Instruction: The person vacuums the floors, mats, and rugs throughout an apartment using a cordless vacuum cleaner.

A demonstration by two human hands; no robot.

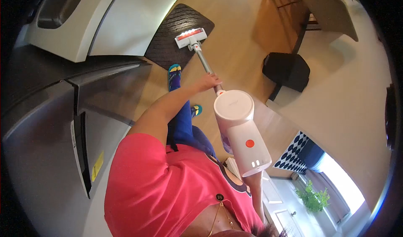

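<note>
Left hand (pixel 208 82) encircles the slim tube (pixel 204 61) of the vacuum (pixel 243 130); right hand is hidden, its hold I cannot tell. Past textured mat's (pixel 163 41) edge, wooden floor (pixel 233 29) stretches wide.

Left of the vacuum head (pixel 191 38), passage is blocked by the white panel (pixel 130 20); to the head's right, open room is found over wooden floor (pixel 235 31), bounded farther across by the black object (pixel 286 72) and table (pixel 348 94).

Vacuum (pixel 240 130) white, dot (pixel 249 143) orange-red; mat (pixel 165 39) dark; shirt (pixel 168 182) coral-pink; trousers (pixel 183 123) blue.
</note>
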